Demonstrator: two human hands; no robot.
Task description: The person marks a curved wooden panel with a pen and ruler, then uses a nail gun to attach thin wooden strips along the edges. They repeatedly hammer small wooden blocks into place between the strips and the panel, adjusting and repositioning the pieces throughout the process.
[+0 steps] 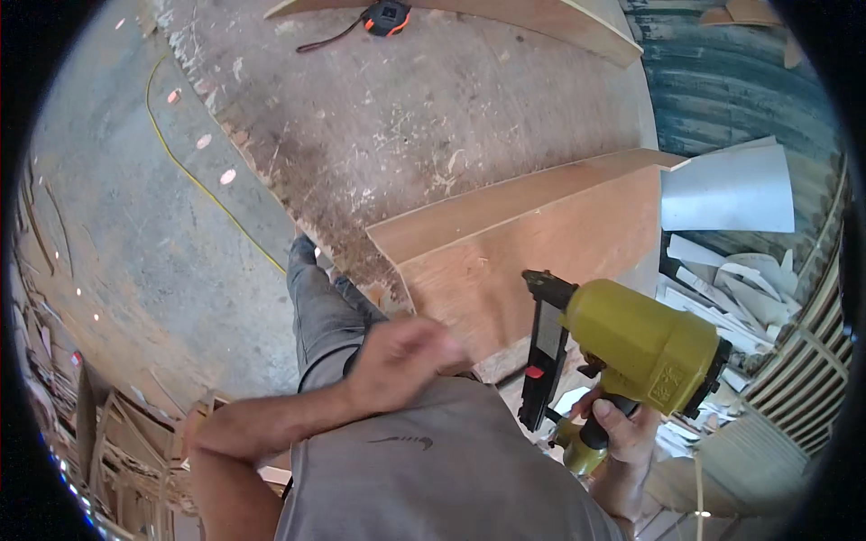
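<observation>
Our right hand [622,428] wraps the grip of the yellow-green nail gun [645,347], whose nose points toward ten. Our left hand [403,361] is blurred; we see nothing in it but cannot tell its fingers' pose. It is nearer the plywood piece [541,257], which lies at one o'clock from it on the desk [361,135], long axis running eight to two.
</observation>
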